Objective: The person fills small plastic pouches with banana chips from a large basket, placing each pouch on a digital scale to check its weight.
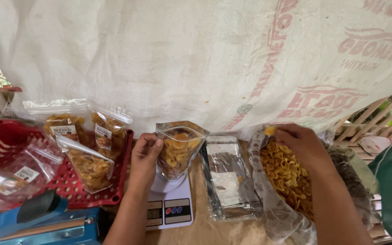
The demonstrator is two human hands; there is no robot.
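A white woven sack cloth (169, 59) hangs behind everything, filling the back of my view. In front of it, to my right, sits the big clear plastic bag of yellow chips (286, 181), still holding a deep heap, so plenty seems left to portion out. To my left is the red plastic basket (5, 140), with three filled and labelled pouches (89, 163) leaning in it and what look like empty labelled ones lying flat nearer me; I judge the packing well begun but far from finished. At the lower left corner lies the blue heat sealer (37, 224). Between the scale and the big bag rests a stack of flat clear empty pouches (230, 179), waiting. In the middle stands the white kitchen scale (171, 206), its display too small to read. On its platform stands the open stand-up pouch (178, 147), partly filled with chips, mouth still unsealed. My left hand (144, 156) steadies that pouch, fingers curled together and pressing on its left edge. My right hand (300, 143) is at the mouth of the big bag, fingertips pinching a single yellow chip (270, 130) lifted just above the heap.
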